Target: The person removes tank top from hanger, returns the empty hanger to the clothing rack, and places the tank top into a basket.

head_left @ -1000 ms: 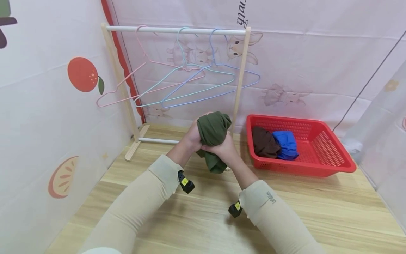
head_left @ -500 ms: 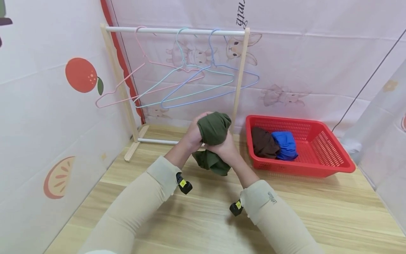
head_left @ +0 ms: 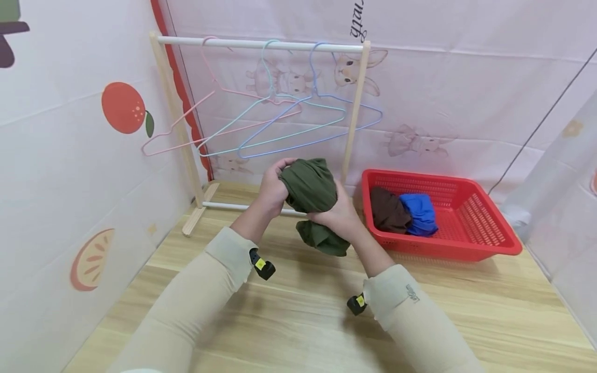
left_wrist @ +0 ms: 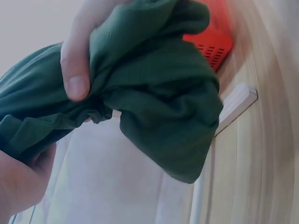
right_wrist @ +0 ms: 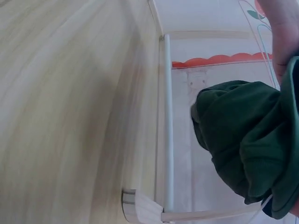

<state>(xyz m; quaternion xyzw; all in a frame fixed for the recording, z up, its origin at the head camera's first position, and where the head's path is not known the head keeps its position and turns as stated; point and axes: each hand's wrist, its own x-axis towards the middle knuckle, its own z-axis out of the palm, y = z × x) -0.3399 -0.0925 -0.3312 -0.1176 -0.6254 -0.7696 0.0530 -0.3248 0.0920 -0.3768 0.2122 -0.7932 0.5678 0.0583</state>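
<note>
A bunched dark green garment (head_left: 310, 186) is held up between both hands in front of the rack, its loose lower end (head_left: 324, 238) hanging below. My left hand (head_left: 274, 187) grips it from the left, fingers behind its upper edge. From the right, my right hand (head_left: 342, 211) holds the bundle around its lower side. In the left wrist view the right thumb (left_wrist: 76, 70) presses on the gathered green fabric (left_wrist: 168, 88), and folds drape below it. The right wrist view shows the hanging folds (right_wrist: 243, 135) above the wooden table.
Behind the hands stands a wooden rack (head_left: 356, 111) with a pink hanger (head_left: 170, 135), a mint hanger (head_left: 224, 128) and a blue hanger (head_left: 280, 153). On the right, a red basket (head_left: 485, 223) holds a brown cloth (head_left: 389, 210) and a blue cloth (head_left: 422, 215). Printed sheets surround the table (head_left: 298, 321).
The hands have moved slightly apart, the left one leftward and the right one rightward, opening the green bundle wider. Its loose end has shifted to the right.
</note>
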